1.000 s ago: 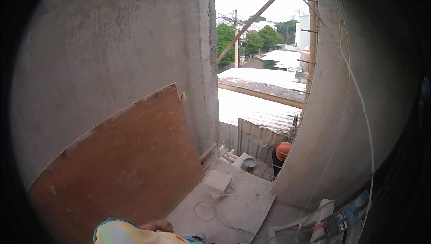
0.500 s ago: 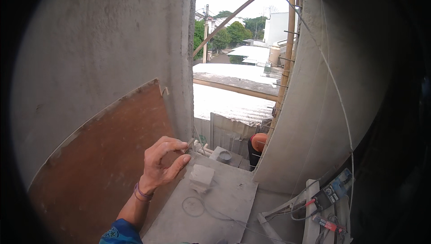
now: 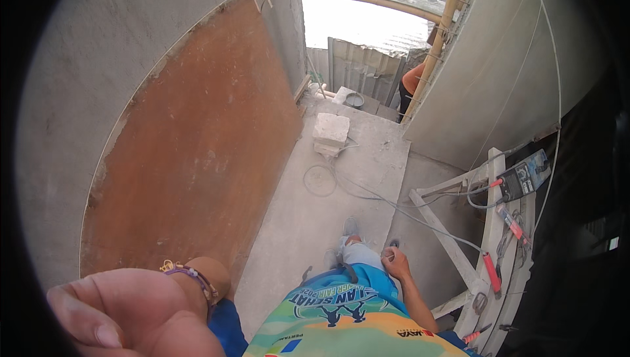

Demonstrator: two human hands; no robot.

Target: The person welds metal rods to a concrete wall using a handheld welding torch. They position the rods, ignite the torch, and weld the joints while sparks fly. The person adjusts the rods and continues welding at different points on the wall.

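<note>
My left hand (image 3: 141,311) is raised close at the lower left, palm showing, with the fingers loosely curled and nothing seen in it; the lower edge cuts it off. Beyond it a large brown board (image 3: 203,121) leans against the grey wall. My right hand (image 3: 394,263) is closed beside my hip. A small dark thing (image 3: 394,243) shows at its fingers, too small to name. My feet stand on a pale slab (image 3: 289,216). Farther along the slab sits a whitish block (image 3: 331,128), stacked on smaller pieces, with a ring of thin cable (image 3: 319,180) near it.
At right stands a whitish timber frame (image 3: 449,242), bearing a dark box-shaped device (image 3: 525,176) with cables and several red-handled tools (image 3: 491,273). Beyond the slab are a round bucket (image 3: 354,100) and a bamboo pole (image 3: 453,12). Another person's orange sleeve (image 3: 413,78) shows past the right wall.
My view has tilted down. My left hand has come back from the board's far lower corner, close to the camera. My right hand and body have come into view.
</note>
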